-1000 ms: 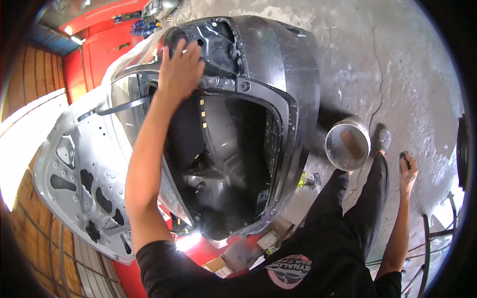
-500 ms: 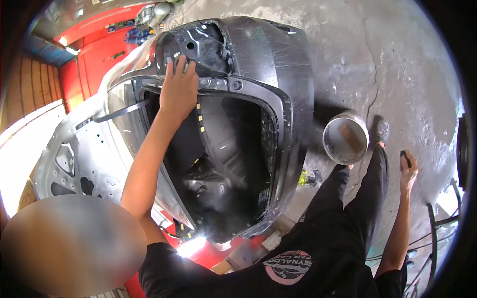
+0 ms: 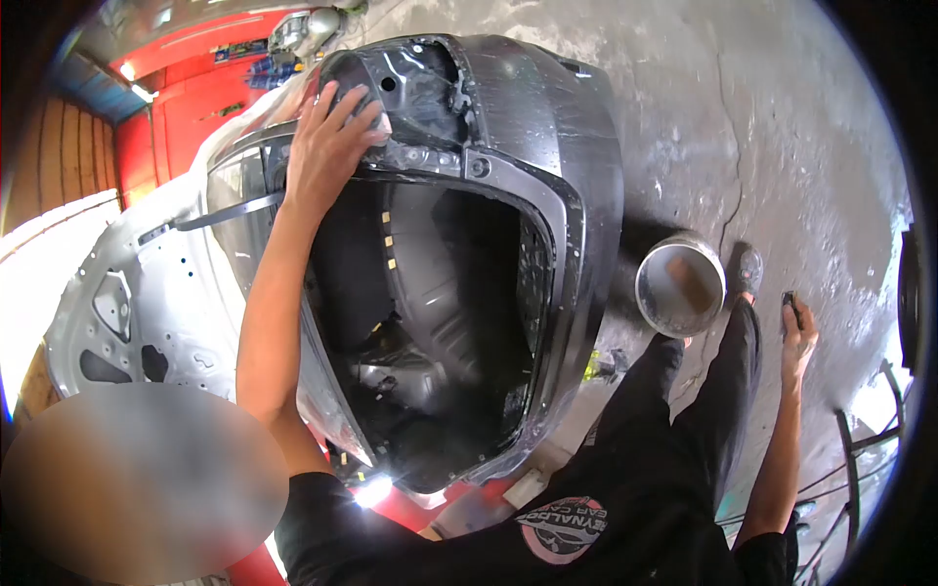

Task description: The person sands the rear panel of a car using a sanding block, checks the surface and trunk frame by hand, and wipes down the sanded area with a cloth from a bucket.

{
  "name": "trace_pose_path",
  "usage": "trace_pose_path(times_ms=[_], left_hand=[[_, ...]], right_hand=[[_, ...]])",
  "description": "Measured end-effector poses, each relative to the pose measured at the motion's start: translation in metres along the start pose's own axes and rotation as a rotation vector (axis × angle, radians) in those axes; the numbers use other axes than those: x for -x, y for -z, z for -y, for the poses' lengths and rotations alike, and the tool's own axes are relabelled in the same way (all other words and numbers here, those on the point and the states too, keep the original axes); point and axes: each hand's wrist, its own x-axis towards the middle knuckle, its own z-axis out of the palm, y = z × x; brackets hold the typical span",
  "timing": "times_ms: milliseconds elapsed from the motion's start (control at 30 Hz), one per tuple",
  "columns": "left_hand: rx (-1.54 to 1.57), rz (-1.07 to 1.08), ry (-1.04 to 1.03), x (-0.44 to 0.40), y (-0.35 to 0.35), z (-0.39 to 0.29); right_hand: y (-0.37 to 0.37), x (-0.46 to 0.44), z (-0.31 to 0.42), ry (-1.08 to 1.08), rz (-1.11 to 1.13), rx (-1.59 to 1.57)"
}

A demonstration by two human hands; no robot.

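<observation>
My left hand (image 3: 330, 142) reaches over the rear corner of a dark grey car body (image 3: 518, 107), by the lamp recess (image 3: 415, 83). Its fingers are bent over the panel, and a pale edge of something shows beside them; its kind is hidden. Below that hand gapes the car's rear opening (image 3: 430, 254), with bare metal inside. Out to the right, above the floor and away from the car, my right hand (image 3: 799, 332) is closed around a small dark object (image 3: 789, 305) that I cannot identify.
A round bucket (image 3: 647, 311) with a brown block (image 3: 692, 283) in it stands on the wet concrete floor (image 3: 674, 117) near my feet. A raised bare metal panel (image 3: 210, 332) is on the left. Dark metal bars (image 3: 848, 469) stand at the lower right.
My left hand has shifted a little to the left along the panel, and the pale edge now shows beside its fingers. The right hand keeps its hold on the dark object, nearly still.
</observation>
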Motion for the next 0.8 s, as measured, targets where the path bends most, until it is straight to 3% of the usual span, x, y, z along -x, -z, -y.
trace_pose_path(times_ms=[67, 167, 267, 433, 500, 567, 633, 733, 800], left_hand=[[-0.03, -0.034, -0.01, -0.006, -0.005, -0.005], [-0.113, -0.039, 0.034, -0.004, -0.017, -0.014], [-0.272, 0.067, 0.129, -0.013, -0.02, -0.052], [0.352, -0.248, 0.086, 0.042, -0.049, -0.109], [0.303, -0.368, 0.155, 0.071, -0.045, -0.112], [0.204, -0.52, 0.354, 0.086, -0.04, -0.09], [0.341, -0.7, 0.614, 0.088, -0.047, -0.056], [0.67, -0.992, 0.807, 0.066, -0.058, -0.022], [0.55, -1.028, 0.869, 0.045, -0.085, -0.024]], right_hand=[[-0.014, 0.005, 0.012, -0.089, 0.023, -0.131], [-0.07, 0.012, 0.044, 0.068, 0.076, -0.413], [-0.142, 0.033, 0.124, 0.146, 0.171, -0.34], [-0.233, 0.064, 0.249, 0.742, 0.115, -0.122], [-0.256, 0.065, 0.29, 0.928, 0.065, -0.073], [-0.273, 0.053, 0.333, 1.156, 0.047, -0.055], [-0.289, 0.042, 0.389, 1.306, 0.03, -0.083], [-0.312, 0.038, 0.479, 1.524, -0.079, -0.232], [-0.331, 0.044, 0.523, 1.62, -0.122, -0.313]])
